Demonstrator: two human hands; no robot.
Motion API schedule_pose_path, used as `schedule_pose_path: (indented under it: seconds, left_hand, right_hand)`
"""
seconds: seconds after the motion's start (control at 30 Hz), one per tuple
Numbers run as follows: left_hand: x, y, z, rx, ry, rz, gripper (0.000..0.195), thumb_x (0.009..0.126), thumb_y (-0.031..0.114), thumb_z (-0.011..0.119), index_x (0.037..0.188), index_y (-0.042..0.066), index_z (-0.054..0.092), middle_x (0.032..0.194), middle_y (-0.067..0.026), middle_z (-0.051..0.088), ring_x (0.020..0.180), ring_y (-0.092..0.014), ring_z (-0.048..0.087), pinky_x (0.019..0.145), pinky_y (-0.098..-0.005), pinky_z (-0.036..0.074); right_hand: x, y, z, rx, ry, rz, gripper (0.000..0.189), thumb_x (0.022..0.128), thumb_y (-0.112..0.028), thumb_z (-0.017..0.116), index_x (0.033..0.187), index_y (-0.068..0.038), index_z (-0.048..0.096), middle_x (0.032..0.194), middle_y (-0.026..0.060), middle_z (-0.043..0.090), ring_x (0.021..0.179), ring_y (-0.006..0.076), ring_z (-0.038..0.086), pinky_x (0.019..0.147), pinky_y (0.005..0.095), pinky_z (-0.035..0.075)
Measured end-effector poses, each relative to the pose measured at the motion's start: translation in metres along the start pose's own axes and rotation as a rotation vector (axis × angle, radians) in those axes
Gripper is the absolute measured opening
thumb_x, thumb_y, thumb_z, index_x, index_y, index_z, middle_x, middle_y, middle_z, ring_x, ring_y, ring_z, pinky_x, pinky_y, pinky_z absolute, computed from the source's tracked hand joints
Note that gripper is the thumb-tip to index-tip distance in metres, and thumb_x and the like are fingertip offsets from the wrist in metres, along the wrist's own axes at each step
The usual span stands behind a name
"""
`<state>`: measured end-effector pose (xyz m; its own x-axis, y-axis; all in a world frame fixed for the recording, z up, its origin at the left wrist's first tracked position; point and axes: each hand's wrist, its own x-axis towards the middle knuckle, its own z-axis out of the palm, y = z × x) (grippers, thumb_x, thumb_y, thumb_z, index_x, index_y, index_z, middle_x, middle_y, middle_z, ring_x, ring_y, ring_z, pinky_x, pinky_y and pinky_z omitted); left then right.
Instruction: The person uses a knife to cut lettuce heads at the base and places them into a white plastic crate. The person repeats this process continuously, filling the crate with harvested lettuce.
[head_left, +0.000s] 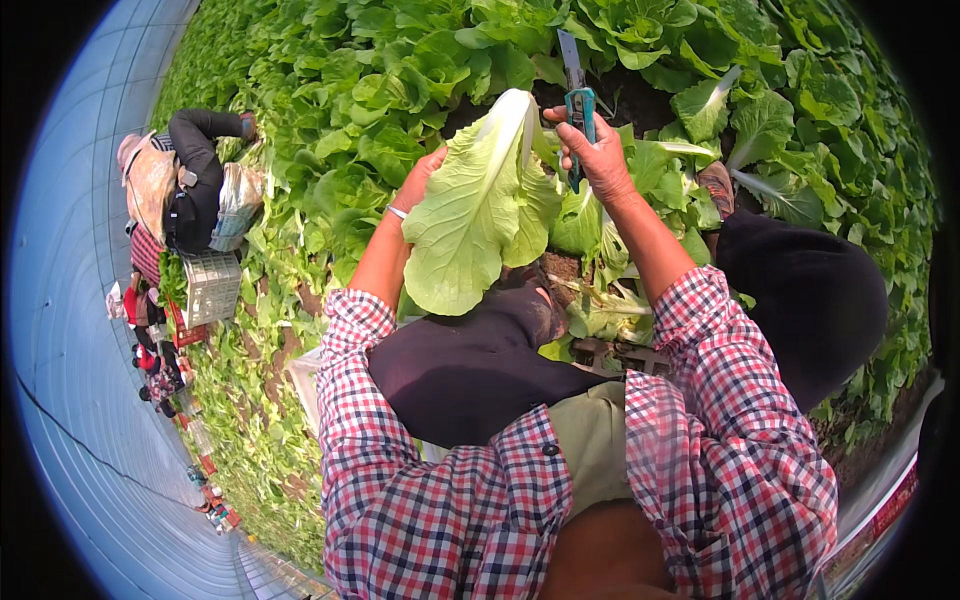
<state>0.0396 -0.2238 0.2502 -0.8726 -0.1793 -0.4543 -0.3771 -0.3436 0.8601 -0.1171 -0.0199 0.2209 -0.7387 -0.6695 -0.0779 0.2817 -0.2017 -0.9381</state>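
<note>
My left hand (421, 178) holds a pale green leafy cabbage (469, 217), its white stalk end up and its broad leaves hanging down. The leaves hide most of my left fingers. In my right hand (600, 159) is a knife with a teal handle (580, 112). Its flat metal blade (571, 58) points away from me, over the dark soil. The knife is just right of the cabbage's stalk end, and I cannot tell whether my right fingers touch the leaves. Cut leaves (611, 307) lie on the ground below my right wrist.
Dense rows of growing leafy cabbages (375, 97) stand ahead and to the right. A white crate edge (304, 382) shows beside my left sleeve. At the left, a co-worker (191, 176) bends near a white crate (212, 289). More people and crates line the plastic greenhouse wall (67, 262).
</note>
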Motion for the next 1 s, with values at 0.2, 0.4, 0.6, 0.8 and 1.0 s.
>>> schedule_pose_path:
  seconds: [0.2,0.4,0.6,0.8,1.0]
  left_hand:
    - [-0.012,0.001,0.029,-0.479,-0.174,-0.296,0.047,0.089,0.029,0.051,0.127,0.003,0.042,0.119,-0.0061,0.052,0.101,-0.014,0.053,0.088,-0.0284,0.043]
    - [-0.015,-0.005,0.037,-0.292,-0.282,-0.305,0.067,0.081,0.039,0.061,0.130,0.001,0.037,0.118,-0.0110,0.052,0.104,-0.020,0.054,0.089,-0.0324,0.044]
    - [0.003,-0.019,0.017,0.184,-0.240,-0.318,0.055,0.074,0.023,0.068,0.119,-0.003,0.047,0.108,-0.0097,0.058,0.094,-0.016,0.058,0.084,-0.0295,0.046]
    - [0.007,-0.026,-0.004,0.413,-0.228,-0.286,0.046,0.072,0.022,0.070,0.108,-0.002,0.055,0.097,-0.0080,0.062,0.084,-0.014,0.058,0.075,-0.0276,0.047]
    - [-0.012,0.021,-0.039,0.923,0.041,-0.098,0.048,0.071,0.016,0.071,0.111,-0.003,0.053,0.095,-0.0069,0.062,0.080,-0.012,0.056,0.074,-0.0261,0.046]
  right_hand:
    - [0.003,-0.023,0.012,-0.110,0.001,0.130,0.049,0.068,-0.040,0.075,0.092,-0.003,0.056,0.067,-0.0014,0.051,0.053,0.0058,0.047,0.047,0.0200,0.041]
    - [0.003,0.002,0.017,-0.148,-0.016,0.294,0.046,0.068,-0.042,0.075,0.087,-0.005,0.055,0.067,-0.0017,0.051,0.057,0.0065,0.049,0.049,0.0213,0.042]
    - [0.016,0.010,-0.003,-0.262,-0.297,0.348,0.037,0.071,-0.036,0.073,0.080,-0.005,0.056,0.063,0.0009,0.055,0.049,0.0074,0.049,0.046,0.0217,0.040]
    - [0.021,0.029,-0.015,-0.454,-0.428,0.279,0.029,0.074,-0.030,0.071,0.084,-0.004,0.061,0.066,0.0028,0.062,0.051,0.0085,0.051,0.048,0.0231,0.040]
    - [0.012,0.052,-0.039,-0.952,-0.273,0.219,0.027,0.073,-0.023,0.068,0.088,-0.003,0.060,0.069,0.0128,0.062,0.062,0.0259,0.059,0.061,0.0364,0.046]
